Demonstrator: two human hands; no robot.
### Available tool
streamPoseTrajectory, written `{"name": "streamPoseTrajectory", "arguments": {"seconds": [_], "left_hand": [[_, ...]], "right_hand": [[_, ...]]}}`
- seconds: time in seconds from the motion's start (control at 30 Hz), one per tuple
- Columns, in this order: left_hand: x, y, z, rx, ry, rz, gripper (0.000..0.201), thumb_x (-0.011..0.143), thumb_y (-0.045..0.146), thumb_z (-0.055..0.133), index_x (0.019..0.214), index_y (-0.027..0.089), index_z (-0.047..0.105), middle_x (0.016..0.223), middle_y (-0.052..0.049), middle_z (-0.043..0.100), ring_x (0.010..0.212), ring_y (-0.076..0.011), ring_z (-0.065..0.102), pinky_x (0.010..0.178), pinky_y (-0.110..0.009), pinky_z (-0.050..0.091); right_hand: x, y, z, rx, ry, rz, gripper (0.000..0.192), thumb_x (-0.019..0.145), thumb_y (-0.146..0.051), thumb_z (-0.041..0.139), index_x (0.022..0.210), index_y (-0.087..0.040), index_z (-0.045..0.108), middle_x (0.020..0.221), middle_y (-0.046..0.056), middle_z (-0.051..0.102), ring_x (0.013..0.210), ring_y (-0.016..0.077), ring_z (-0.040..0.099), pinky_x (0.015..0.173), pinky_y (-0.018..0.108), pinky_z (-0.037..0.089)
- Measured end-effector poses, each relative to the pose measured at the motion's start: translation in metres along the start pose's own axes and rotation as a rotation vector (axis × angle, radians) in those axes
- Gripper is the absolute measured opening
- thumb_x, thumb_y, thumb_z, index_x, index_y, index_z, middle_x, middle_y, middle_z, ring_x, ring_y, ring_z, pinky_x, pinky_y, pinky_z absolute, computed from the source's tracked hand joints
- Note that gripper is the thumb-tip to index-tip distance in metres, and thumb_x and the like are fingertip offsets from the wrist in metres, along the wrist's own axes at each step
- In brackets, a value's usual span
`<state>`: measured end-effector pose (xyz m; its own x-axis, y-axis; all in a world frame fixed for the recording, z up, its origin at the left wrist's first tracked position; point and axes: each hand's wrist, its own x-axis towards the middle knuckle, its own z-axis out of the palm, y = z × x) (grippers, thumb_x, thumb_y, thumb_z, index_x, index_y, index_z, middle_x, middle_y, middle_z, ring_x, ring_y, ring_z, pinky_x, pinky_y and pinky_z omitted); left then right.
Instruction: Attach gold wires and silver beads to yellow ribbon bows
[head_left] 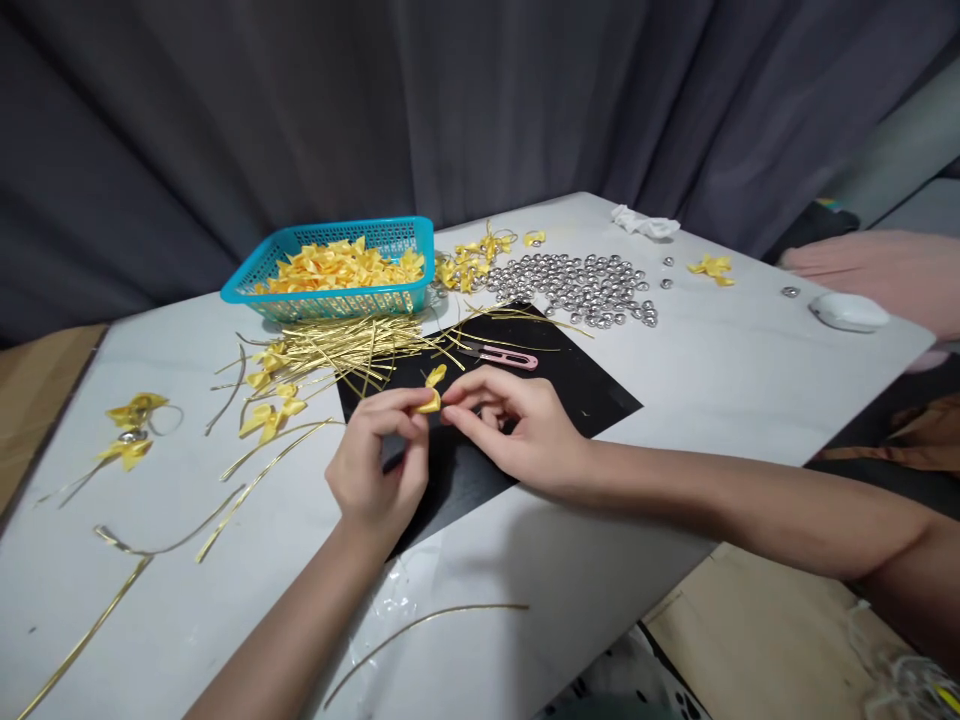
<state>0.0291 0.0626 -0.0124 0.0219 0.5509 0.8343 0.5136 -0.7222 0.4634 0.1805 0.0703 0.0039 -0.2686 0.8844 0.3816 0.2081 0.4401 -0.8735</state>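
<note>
Near the middle of the surface (675,400), over one black mat (592,385), one yellow ribbon bow (432,392) is pinched between two hands: left hand (375,465) and right hand (517,430), fingertips pressed together on it. One teal basket (330,290) of bows stands toward the far-left corner, one pink clip (504,356) on the mat. Silver beads (585,285) and gold wires (337,350) are too many to count. The bow's lower part is hidden by fingers; it appears glossy and folded.
</note>
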Motion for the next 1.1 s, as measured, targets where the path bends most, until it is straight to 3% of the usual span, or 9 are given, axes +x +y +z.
{"name": "streamPoseTrajectory", "arguments": {"seconds": [0.1,0.2,0.37,0.5,0.6,0.67,0.77,0.83,1.1], "left_hand": [[-0.001,0.006,0.003,-0.092,0.049,-0.149,0.021,0.078,0.004,0.057,0.074,0.021,0.046,0.085,-0.003,0.068,0.080,-0.0150,0.067,0.068,-0.028,0.053],[-0.003,0.009,0.003,-0.126,0.052,-0.086,0.025,0.075,-0.001,0.058,0.074,0.021,0.045,0.084,-0.003,0.067,0.078,-0.0143,0.066,0.069,-0.028,0.053],[-0.003,0.010,0.000,-0.106,-0.037,0.063,0.030,0.069,-0.008,0.057,0.075,0.020,0.045,0.087,-0.004,0.067,0.080,-0.0149,0.066,0.069,-0.028,0.053],[-0.002,0.009,0.000,-0.086,-0.022,0.125,0.031,0.069,-0.010,0.055,0.073,0.019,0.045,0.087,-0.005,0.067,0.082,-0.0149,0.066,0.070,-0.028,0.054],[-0.002,0.006,0.000,-0.067,-0.012,0.173,0.031,0.068,-0.011,0.056,0.073,0.018,0.046,0.086,-0.006,0.068,0.084,-0.0161,0.066,0.072,-0.030,0.054],[-0.002,0.005,0.001,-0.057,0.000,0.205,0.031,0.067,-0.011,0.056,0.073,0.017,0.047,0.084,-0.007,0.068,0.084,-0.0164,0.066,0.073,-0.030,0.055],[-0.002,0.006,0.001,-0.056,-0.007,0.231,0.030,0.068,-0.011,0.057,0.072,0.017,0.047,0.083,-0.006,0.068,0.084,-0.0165,0.066,0.072,-0.030,0.055],[-0.002,0.007,0.001,-0.066,-0.028,0.238,0.030,0.068,-0.010,0.057,0.072,0.017,0.047,0.083,-0.006,0.067,0.084,-0.0164,0.066,0.071,-0.029,0.055],[-0.002,0.008,0.001,-0.072,-0.076,0.231,0.028,0.068,-0.009,0.056,0.074,0.017,0.047,0.079,-0.005,0.066,0.080,-0.0141,0.065,0.072,-0.026,0.053]], "right_hand": [[0.003,0.000,-0.002,0.011,-0.044,0.077,0.013,0.081,-0.023,0.056,0.086,-0.011,0.060,0.072,0.001,0.061,0.041,0.0011,0.035,0.039,0.016,0.027],[0.004,-0.001,-0.003,0.014,-0.119,0.061,0.013,0.083,-0.022,0.052,0.080,-0.011,0.060,0.062,-0.001,0.056,0.042,0.0029,0.036,0.039,0.015,0.027],[0.003,-0.005,-0.006,-0.082,-0.052,-0.158,0.015,0.085,-0.016,0.049,0.074,-0.013,0.059,0.061,-0.002,0.052,0.051,0.0051,0.041,0.047,0.016,0.033],[0.008,-0.004,-0.014,-0.166,-0.106,-0.255,0.012,0.084,-0.017,0.052,0.077,-0.013,0.059,0.056,-0.004,0.050,0.046,0.0041,0.040,0.045,0.016,0.032],[0.014,-0.004,-0.021,-0.214,0.003,-0.263,0.011,0.082,-0.021,0.055,0.088,-0.012,0.058,0.066,-0.002,0.056,0.047,0.0047,0.042,0.045,0.018,0.034],[0.017,-0.005,-0.023,-0.199,0.035,-0.326,0.014,0.083,-0.021,0.055,0.093,-0.012,0.058,0.081,0.004,0.061,0.059,0.0080,0.050,0.052,0.020,0.041],[0.021,-0.006,-0.025,-0.196,-0.035,-0.460,0.009,0.085,-0.017,0.055,0.088,-0.013,0.062,0.088,0.007,0.062,0.084,0.0139,0.056,0.072,0.027,0.047],[0.024,-0.006,-0.027,-0.212,-0.069,-0.504,0.007,0.085,-0.016,0.056,0.084,-0.014,0.063,0.088,0.007,0.063,0.089,0.0147,0.056,0.082,0.031,0.045],[0.028,-0.009,-0.032,-0.234,-0.299,-0.527,0.009,0.088,-0.013,0.050,0.081,-0.015,0.053,0.086,0.006,0.059,0.087,0.0134,0.053,0.085,0.031,0.042]]}}
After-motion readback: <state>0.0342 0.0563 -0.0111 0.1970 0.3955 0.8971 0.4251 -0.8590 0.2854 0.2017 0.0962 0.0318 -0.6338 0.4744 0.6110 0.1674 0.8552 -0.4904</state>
